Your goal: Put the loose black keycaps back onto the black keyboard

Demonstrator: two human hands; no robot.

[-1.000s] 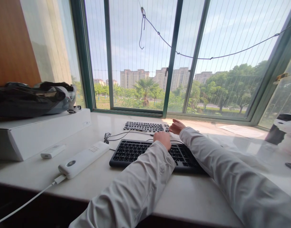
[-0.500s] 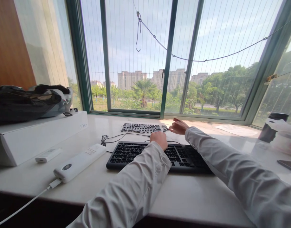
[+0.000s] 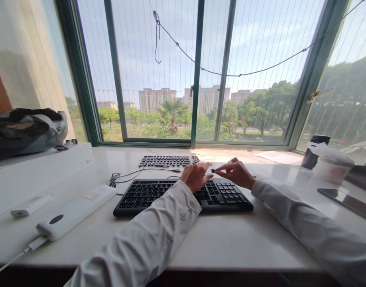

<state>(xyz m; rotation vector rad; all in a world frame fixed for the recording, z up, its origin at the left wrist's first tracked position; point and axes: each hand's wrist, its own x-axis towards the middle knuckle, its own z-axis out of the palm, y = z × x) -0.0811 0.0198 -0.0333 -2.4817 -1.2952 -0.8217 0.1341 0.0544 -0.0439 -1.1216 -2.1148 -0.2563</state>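
Note:
A black keyboard lies in front of me. Many of its key positions show bare dark sockets, while the number pad at its right end carries keycaps. Above its back edge, my right hand pinches a small black keycap between thumb and fingertips. My left hand hovers over the keyboard, just left of that keycap, with thumb and fingers apart and nothing visible in it. Behind the keyboard, rows of loose black keycaps are laid out on the white counter.
A black cable is bundled left of the keyboard. Nearer are a white power bank and a small white device. A white box bears a dark bag. At right sit a phone, a dark bottle and a paper sheet.
The view has turned right. My right hand has come back from the keycap rows with a keycap in its fingers. My left hand has opened from a closed shape and moved toward it.

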